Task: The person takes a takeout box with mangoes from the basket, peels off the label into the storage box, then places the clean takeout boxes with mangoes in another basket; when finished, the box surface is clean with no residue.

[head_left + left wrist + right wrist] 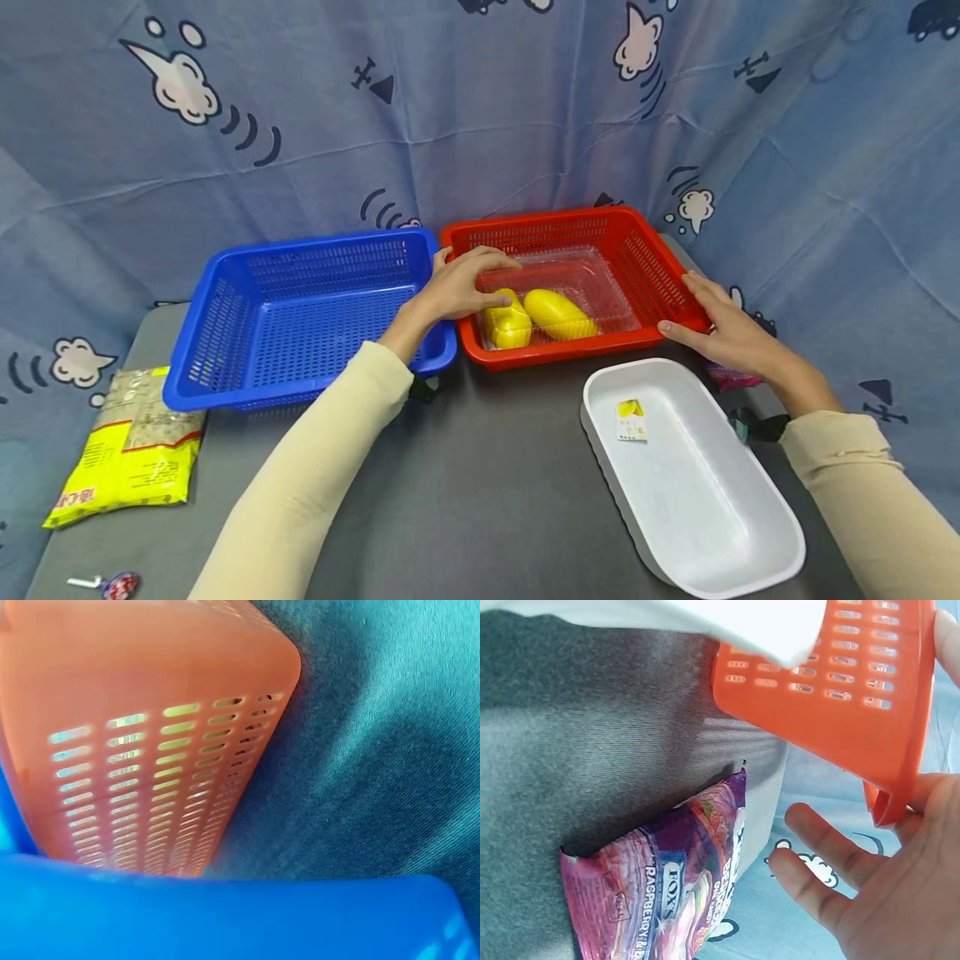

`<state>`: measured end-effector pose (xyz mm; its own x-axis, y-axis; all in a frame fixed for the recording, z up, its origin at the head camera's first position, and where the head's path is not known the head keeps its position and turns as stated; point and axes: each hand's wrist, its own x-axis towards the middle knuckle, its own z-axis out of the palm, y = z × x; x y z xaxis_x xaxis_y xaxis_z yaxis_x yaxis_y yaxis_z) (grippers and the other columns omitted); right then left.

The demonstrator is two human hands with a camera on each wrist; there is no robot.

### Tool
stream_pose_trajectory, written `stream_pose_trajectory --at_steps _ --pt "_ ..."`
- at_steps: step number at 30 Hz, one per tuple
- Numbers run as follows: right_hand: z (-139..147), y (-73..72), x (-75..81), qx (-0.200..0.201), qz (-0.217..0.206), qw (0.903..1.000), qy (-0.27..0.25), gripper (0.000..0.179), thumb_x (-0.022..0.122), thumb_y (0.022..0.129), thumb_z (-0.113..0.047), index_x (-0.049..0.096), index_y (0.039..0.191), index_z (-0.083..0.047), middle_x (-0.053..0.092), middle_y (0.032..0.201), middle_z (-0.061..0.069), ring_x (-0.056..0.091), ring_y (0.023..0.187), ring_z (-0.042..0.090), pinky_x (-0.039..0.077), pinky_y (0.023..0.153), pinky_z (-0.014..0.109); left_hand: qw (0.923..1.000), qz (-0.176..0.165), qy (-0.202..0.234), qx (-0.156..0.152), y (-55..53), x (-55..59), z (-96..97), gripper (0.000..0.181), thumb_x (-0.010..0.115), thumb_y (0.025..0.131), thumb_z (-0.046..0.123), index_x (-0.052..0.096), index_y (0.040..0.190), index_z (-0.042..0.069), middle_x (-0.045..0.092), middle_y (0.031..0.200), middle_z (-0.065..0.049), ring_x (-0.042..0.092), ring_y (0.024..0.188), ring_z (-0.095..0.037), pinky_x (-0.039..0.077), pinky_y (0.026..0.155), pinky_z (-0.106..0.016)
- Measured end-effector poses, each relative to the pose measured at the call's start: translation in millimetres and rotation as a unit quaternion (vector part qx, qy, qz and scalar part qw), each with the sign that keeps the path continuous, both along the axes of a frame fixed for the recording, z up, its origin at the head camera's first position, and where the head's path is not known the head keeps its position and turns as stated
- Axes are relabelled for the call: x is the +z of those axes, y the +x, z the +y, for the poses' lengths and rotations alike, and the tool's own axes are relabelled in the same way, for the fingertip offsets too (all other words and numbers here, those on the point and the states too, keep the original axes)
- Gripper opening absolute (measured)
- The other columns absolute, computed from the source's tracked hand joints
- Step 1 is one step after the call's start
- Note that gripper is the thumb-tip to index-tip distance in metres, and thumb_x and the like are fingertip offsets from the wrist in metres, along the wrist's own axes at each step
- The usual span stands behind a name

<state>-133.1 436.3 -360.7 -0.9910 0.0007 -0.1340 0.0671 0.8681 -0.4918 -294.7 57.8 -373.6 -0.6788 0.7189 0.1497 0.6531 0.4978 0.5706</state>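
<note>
My left hand [471,282] reaches over the left rim of the red basket [495,358], thumb beside a glossy yellow, rounded object [508,325]. A longer yellow object [557,312] lies beside it; both are in a clear plastic tray [600,279] inside the basket. At the basket's right end, my right hand [731,333] holds the rim, thumb near the front corner and forefinger tucked under the edge in the right wrist view; its other fingers extend outside. The left wrist view catches only the red basket's slotted side [142,772] and a blue rim, with the hand outside it.
A blue basket [300,392] stands left of the red one. In front sits a white tray [697,475] with a small card [631,421] in it. A purple candy bag [660,877] lies at right, a yellow packet [135,467] and a lollipop [120,585] at left.
</note>
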Motion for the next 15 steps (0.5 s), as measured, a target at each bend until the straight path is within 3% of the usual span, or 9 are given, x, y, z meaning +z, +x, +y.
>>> stream_pose_trajectory --at_steps 8,15 --pt "9.0 -9.1 11.8 0.020 -0.030 0.9993 0.014 0.100 0.064 0.095 -0.048 0.008 0.163 -0.002 0.008 0.167 0.028 0.025 0.141 0.054 0.031 0.107 0.079 0.9992 -0.039 0.002 0.000 11.1 18.3 -24.2 0.051 0.065 0.098 0.041 0.055 0.147 0.030 0.039 0.162 -0.001 0.031 0.153 -0.022 0.013 0.120 -0.065" --pt "18.4 -18.2 37.9 0.001 -0.086 0.9963 0.003 0.088 0.051 0.102 -0.051 0.017 0.159 0.005 0.027 0.154 0.035 0.037 0.132 0.054 0.040 0.104 0.073 0.9979 -0.055 0.012 0.033 19.9 41.1 -59.3 0.052 0.058 0.101 0.043 0.050 0.151 0.030 0.026 0.169 -0.003 0.019 0.158 -0.029 0.008 0.122 -0.071"
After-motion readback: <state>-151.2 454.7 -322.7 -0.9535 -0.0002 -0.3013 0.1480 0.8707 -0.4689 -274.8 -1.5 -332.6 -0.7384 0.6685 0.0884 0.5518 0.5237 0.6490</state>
